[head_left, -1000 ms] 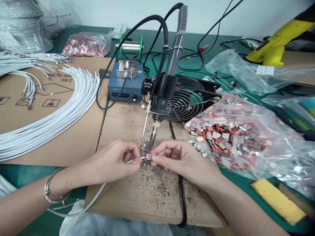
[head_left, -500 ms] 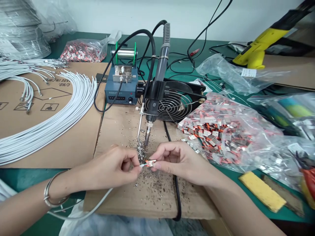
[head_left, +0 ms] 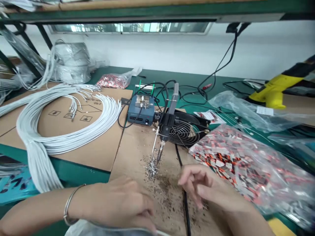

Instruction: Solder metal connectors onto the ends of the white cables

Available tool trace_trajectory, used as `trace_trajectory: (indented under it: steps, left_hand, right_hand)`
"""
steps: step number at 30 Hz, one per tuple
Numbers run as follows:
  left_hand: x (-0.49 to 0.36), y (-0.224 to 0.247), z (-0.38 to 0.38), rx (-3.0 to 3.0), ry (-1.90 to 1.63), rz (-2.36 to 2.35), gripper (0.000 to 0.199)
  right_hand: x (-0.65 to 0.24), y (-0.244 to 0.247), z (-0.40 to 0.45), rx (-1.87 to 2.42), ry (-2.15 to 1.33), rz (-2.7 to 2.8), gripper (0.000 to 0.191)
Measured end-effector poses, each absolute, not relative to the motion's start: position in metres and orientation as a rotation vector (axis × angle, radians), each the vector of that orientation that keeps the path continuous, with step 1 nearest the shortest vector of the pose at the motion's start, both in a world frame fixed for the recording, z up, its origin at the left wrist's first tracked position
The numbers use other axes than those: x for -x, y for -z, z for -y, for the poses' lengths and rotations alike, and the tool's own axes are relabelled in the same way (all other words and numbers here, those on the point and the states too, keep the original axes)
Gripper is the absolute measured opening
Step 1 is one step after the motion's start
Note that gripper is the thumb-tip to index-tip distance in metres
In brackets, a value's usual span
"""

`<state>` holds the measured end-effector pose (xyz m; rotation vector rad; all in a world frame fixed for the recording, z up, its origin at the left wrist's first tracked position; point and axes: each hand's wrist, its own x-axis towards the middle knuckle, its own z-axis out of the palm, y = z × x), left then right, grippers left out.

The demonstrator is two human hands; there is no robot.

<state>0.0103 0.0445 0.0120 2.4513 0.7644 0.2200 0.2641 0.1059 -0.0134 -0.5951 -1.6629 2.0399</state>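
Observation:
My left hand, with a bracelet at the wrist, is low at the front of the cardboard, its fingers curled down. A white cable shows at its fingertips along the bottom edge, pinched there; the cable's end is out of sight. My right hand is to the right, fingers loosely bent and apart, with nothing in them. It hovers by the black cord and the bag of small metal-and-orange connectors. Beyond both hands, a soldering iron in a stand points down at solder scraps.
A blue soldering station with a solder spool stands behind, beside a black fan. Bundled white cables curve across cardboard on the left. A yellow heat gun lies at the back right. A green shelf spans overhead.
My hands have come apart and moved nearer to me, the right one letting go of the connector on the cable. The camera has tilted up, so more wall and shelf show.

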Motion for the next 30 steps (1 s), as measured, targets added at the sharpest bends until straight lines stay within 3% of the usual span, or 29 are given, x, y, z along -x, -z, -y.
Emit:
trace_trajectory:
  steps: [2, 5, 13, 22, 26, 30]
  left_hand:
    - [0.012, -0.017, -0.058, -2.478, -0.238, -1.139, 0.023]
    - [0.062, -0.023, -0.088, -2.332, -0.324, -2.137, 0.027]
    - [0.126, -0.03, -0.113, -2.098, -0.472, -2.359, 0.035]
    - [0.11, -0.064, -0.107, -1.888, -0.973, -2.233, 0.04]
    - [0.074, -0.092, -0.095, -1.674, -1.205, -1.478, 0.041]
    - [0.017, -0.104, -0.067, -1.569, -0.971, -0.733, 0.035]
  right_hand:
    - [-0.264, 0.017, -0.107, 0.56, -2.009, 1.683, 0.031]
    - [-0.261, 0.019, -0.107, 0.559, -1.962, 1.679, 0.032]
    - [-0.255, 0.021, -0.105, 0.586, -1.948, 1.592, 0.029]
    - [-0.255, 0.018, -0.105, 0.551, -1.894, 1.57, 0.031]
    - [-0.257, 0.012, -0.109, 0.498, -1.894, 1.656, 0.031]
    - [-0.256, -0.003, -0.101, 0.501, -1.865, 1.777, 0.027]
